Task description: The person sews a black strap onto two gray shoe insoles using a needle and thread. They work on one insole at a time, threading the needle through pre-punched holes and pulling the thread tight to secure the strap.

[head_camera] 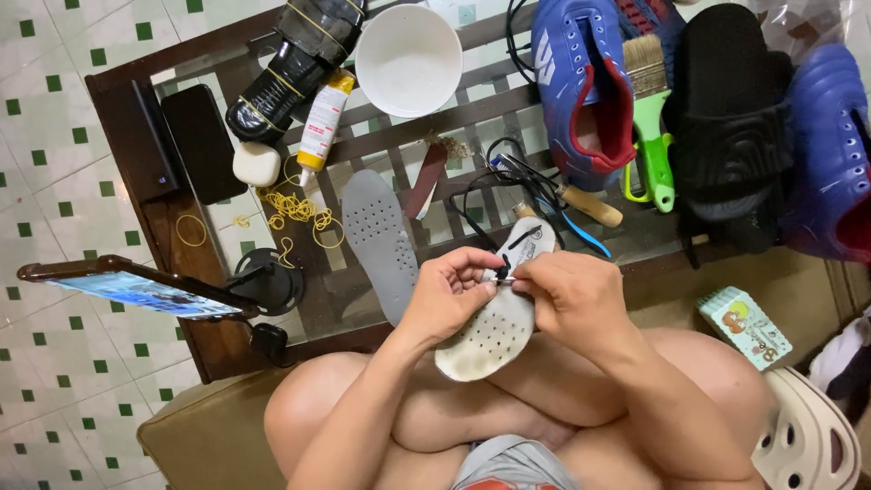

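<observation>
The person sat cross-legged, and over the knees both hands met on a pale perforated insole (pixel 490 331). The left hand (pixel 446 295) had its fingers pressed together, pinching the insole's edge beside a small black clip-like piece too small to tell apart; the right hand (pixel 573 292) pinched the same spot from the other side. Just beyond, a grey insole (pixel 379 236) lay on the glass-topped surface (pixel 354 304), with loose yellow rubber bands (pixel 295 210) near it. Farther off stood a white bowl (pixel 408 59), a glue bottle (pixel 324 118), a green-handled brush (pixel 651 127) and a blue shoe (pixel 581 91).
</observation>
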